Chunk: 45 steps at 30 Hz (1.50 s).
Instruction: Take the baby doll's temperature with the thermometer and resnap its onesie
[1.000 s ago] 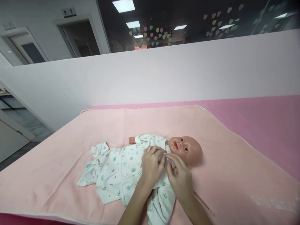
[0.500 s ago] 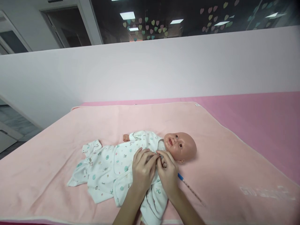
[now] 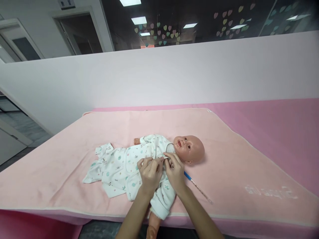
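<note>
A baby doll [image 3: 190, 149] lies on its back, head to the right, dressed in a white patterned romper [image 3: 116, 169]. Over its chest my left hand [image 3: 151, 171] pinches at the front of the romper near the neckline. Close beside it, my right hand [image 3: 174, 169] has thumb and fingers drawn together on the same bit of cloth. The fingertips of both hands nearly meet, and what exactly lies between them is too small to make out. Just right of my right hand a thin thermometer-like stick [image 3: 198, 188] with a blue end lies on the blanket.
A peach blanket [image 3: 231, 166] covers the pink padded surface [image 3: 281, 132]. Behind stands a low white wall [image 3: 174, 76] with dark glass above. The doll's bare lower limb [image 3: 153, 225] hangs past the front edge of the surface.
The view has shifted, so the front edge now shows and the scene sits higher. Both hands stay at the romper's chest, their fingers slightly rearranged.
</note>
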{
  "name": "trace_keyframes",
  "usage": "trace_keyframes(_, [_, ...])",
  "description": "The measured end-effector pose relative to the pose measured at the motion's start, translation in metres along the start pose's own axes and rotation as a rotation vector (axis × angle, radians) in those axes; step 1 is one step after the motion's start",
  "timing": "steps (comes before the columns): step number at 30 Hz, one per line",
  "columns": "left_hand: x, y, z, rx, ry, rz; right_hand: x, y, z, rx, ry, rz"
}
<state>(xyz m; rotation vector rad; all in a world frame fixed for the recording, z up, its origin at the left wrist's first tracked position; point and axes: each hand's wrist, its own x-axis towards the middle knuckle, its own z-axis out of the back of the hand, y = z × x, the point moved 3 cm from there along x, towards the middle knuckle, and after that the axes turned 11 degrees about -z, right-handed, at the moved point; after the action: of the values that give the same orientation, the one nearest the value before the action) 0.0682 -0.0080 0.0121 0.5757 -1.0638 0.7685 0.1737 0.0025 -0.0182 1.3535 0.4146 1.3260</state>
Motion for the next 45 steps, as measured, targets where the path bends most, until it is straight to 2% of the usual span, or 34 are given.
trace_keyframes(6, [-0.002,-0.001,-0.003,0.021,-0.014,-0.002,0.0,-0.008,-0.003,0.01,-0.008,-0.046])
trace_keyframes(16, [-0.004,-0.004,-0.002,-0.004,0.018,-0.009,0.001,-0.011,-0.005,-0.027,-0.021,-0.037])
trace_keyframes(20, [-0.005,-0.001,0.005,-0.014,0.021,0.095,0.001,-0.01,-0.004,-0.037,-0.037,-0.04])
trace_keyframes(25, [-0.01,0.004,0.01,0.023,0.099,0.25,0.001,-0.008,-0.004,-0.021,-0.049,-0.029])
trace_keyframes(45, [-0.014,0.005,0.016,-0.004,0.053,0.336,0.001,-0.007,-0.005,-0.037,-0.06,-0.014])
